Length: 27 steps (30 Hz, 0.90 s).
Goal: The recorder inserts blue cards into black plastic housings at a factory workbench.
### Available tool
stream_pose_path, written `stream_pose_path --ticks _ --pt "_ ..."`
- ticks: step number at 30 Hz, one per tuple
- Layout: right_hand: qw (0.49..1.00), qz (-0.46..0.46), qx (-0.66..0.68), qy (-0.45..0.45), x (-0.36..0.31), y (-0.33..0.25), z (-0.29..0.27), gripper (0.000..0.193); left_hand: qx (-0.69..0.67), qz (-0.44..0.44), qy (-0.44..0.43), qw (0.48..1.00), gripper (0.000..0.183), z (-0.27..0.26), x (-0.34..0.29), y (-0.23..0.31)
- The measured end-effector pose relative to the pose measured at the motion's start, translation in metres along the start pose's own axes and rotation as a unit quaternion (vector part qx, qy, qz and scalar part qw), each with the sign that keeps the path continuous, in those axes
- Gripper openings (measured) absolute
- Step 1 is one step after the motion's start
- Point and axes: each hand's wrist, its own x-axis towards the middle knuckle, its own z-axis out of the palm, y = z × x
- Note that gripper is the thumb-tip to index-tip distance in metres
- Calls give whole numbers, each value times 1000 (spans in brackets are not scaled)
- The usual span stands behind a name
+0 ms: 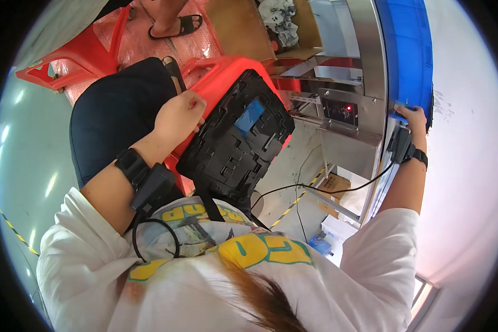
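My left hand (178, 117) is closed beside a black moulded plastic tray (218, 160), its fingers curled together. Whatever lies between those fingers is too small to make out. The tray tilts against a red plastic stool (227, 67) in front of me, and a blue rectangle (250, 116) shows in its middle. Off to the right, my right hand (415, 117) reaches over the metal edge of a machine and touches a blue belt-like surface (408, 50). Its fingers look apart, though some are partly hidden. Both wrists carry dark strapped-on devices.
A steel machine frame (373, 61) holds a control box (340, 110) with a lit red light. A cardboard box (240, 27) with crumpled wrapping (279, 22) stands beyond. Another person's foot (169, 27) rests near a second red stool (77, 61). A black cable (315, 188) crosses from my right wrist.
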Motion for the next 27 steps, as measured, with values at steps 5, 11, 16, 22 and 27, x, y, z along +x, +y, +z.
stream_pose_path --ticks 5,11,16,22,27 --pt "995 -38 73 56 -53 8 -6 70 -33 4 3 999 30 -1 3 -11" --pt "991 -13 124 56 -71 14 -24 31 21 29 -20 999 36 0 12 -22" --pt "944 -114 301 78 -137 -52 -61 26 93 53 -17 994 38 3 16 -23" --pt "869 -176 450 -107 -232 -133 -23 34 130 82 -40 987 38 -4 9 -18" --pt "809 -148 434 -368 -259 -139 92 28 125 87 -38 988 36 4 14 -21"
